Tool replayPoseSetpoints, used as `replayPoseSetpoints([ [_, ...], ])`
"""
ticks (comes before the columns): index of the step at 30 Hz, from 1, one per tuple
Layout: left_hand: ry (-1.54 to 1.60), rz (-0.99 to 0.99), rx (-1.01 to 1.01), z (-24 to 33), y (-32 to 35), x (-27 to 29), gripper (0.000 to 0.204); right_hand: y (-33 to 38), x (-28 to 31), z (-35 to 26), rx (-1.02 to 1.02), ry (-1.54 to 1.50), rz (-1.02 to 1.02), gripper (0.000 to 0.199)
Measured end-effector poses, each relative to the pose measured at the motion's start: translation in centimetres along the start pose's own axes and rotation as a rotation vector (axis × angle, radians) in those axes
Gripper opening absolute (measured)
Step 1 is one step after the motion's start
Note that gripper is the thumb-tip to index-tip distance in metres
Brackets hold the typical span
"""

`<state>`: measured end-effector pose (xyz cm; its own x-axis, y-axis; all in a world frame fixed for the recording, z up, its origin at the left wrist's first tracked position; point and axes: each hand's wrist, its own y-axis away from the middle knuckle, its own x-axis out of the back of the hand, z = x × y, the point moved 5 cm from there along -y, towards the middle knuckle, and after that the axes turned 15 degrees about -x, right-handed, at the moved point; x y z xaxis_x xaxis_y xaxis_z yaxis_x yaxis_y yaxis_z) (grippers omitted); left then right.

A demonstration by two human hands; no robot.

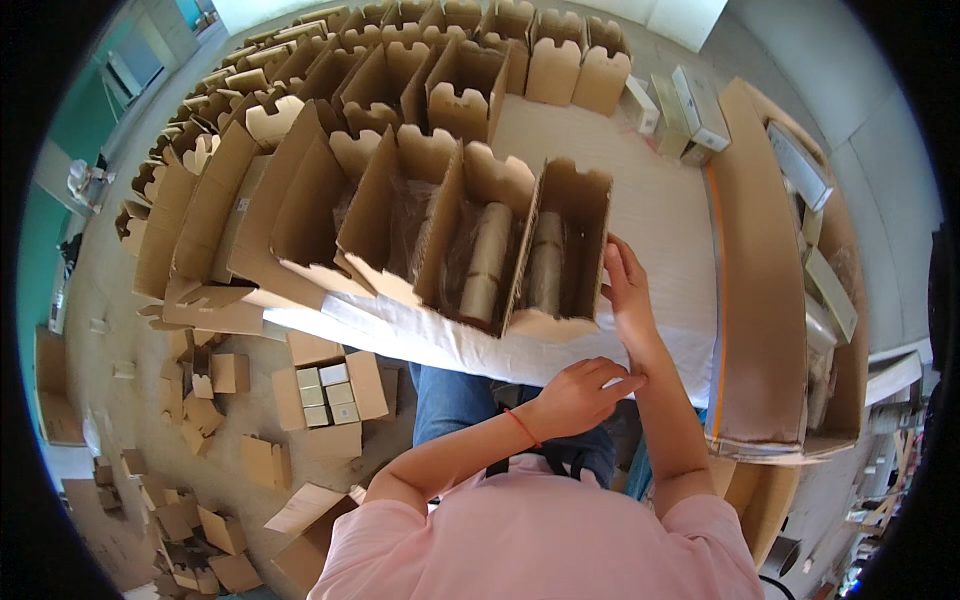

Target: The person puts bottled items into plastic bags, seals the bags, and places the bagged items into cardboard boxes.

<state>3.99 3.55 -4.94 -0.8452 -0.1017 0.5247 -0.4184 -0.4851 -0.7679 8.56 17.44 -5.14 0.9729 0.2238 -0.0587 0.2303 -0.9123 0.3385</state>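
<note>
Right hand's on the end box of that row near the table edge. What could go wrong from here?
1. The end box sits at the table edge, its front flap overhanging; a push from the right hand might tip it off.
2. Its neighbour touches it, so shifting one may drag the other.
3. The wrapped roll stands loose inside and could topple if the box tilts.
The left hand holds nothing, so nothing steadies the row.

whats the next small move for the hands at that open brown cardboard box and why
Probably fold the open brown cardboard box's side flap shut with the right hand, which rests against its right wall. A wrapped brown cylinder already sits inside, and the left hand hangs free below.
</note>
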Motion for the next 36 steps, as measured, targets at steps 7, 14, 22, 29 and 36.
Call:
replayPoseSetpoints([
  [7,0.098,-0.313,0.288,-5.8,4.4,-3.5,0.059,-6.1,-1.0,-12.1,0.675,0.535,0.119,0.032],
  [14,0.099,-0.206,0.230,-6.6,7.3,-5.8,0.049,-15.4,-14.2,-16.2,0.652,0.945,-0.359,0.049],
  [22,0.155,-0.282,0.339,-6.5,7.2,-5.8,0.053,-18.7,-15.9,-16.3,0.607,1.321,-0.169,0.017],
  [29,0.009,-0.137,0.289,-6.5,6.1,-4.1,0.062,-3.3,0.3,-19.5,0.826,0.786,0.352,0.021],
  [36,-0.056,-0.009,0.235,-6.9,5.9,-4.1,0.060,10.2,8.6,-9.3,0.596,0.919,0.465,0.009],
])
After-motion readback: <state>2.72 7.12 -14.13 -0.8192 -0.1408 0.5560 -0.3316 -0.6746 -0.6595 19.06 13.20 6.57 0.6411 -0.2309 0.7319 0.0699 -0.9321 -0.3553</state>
